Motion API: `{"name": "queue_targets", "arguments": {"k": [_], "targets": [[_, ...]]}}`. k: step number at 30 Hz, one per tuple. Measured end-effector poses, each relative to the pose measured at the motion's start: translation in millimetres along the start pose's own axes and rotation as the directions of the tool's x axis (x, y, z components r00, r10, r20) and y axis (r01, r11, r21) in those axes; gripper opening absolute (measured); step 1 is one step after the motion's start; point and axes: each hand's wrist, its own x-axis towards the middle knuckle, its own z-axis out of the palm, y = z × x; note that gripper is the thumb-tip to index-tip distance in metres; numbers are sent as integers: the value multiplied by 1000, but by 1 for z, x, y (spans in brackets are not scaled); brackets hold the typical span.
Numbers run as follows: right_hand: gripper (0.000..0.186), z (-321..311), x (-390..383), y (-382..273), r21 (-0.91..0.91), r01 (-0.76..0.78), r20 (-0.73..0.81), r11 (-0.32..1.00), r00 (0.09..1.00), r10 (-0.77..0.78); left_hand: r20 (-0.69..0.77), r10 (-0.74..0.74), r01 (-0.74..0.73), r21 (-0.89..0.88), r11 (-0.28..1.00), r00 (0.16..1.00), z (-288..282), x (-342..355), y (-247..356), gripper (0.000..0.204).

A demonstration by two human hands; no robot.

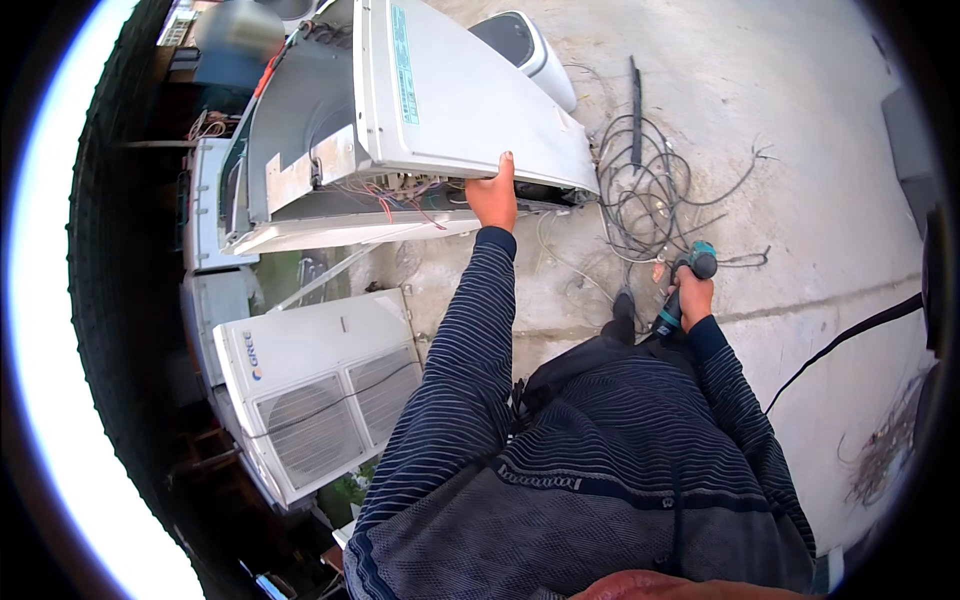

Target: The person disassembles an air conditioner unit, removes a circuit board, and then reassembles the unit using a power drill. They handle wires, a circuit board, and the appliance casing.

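Observation:
My left hand grips the lower edge of a white metal panel on a large opened air conditioner outdoor unit. The thumb lies on the panel's face, and the fingers are hidden beneath its edge. Loose red and dark wires show in the gap below the panel, left of that hand. Lower on the right, my right hand is closed around the handle of a teal and black cordless drill. The drill is held over the concrete, just beside a tangle of black cable.
A second white outdoor unit with two fan grilles lies at the left. Behind the panel stands a white rounded appliance with a dark top. A groove crosses the concrete floor at the right. Dry debris lies at the lower right.

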Motion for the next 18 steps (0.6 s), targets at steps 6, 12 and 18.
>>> {"name": "queue_targets", "arguments": {"k": [6,12,18], "targets": [[18,-8,-29,33,-92,18,-14,996,1000,-19,105,72,-63,-87,994,992,-5,-12,33,56],[17,-5,-47,34,-104,6,31,995,1000,-3,239,142,-108,-150,983,960,-25,-14,6,71],[24,-12,-35,30,167,-349,191,922,929,317,550,-93,-41,227,973,830,-95,-58,-119,70]]}}
